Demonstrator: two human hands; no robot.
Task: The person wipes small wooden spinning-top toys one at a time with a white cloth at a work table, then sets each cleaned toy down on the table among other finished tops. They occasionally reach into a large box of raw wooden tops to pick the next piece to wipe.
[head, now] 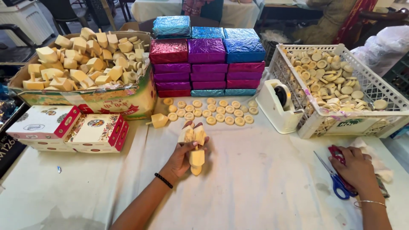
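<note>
My left hand grips a small bunch of pale wooden spinning tops over the white cloth, near the middle of the table. One more top lies just beyond, next to rows of small wooden rings. My right hand rests at the right edge on a pair of blue-and-red-handled scissors, fingers curled over the handles.
A cardboard box heaped with wooden tops stands at the left. Foil-wrapped boxes are stacked at the back centre. A white tape dispenser and a white crate of rings sit at the right. Printed cartons lie at the left.
</note>
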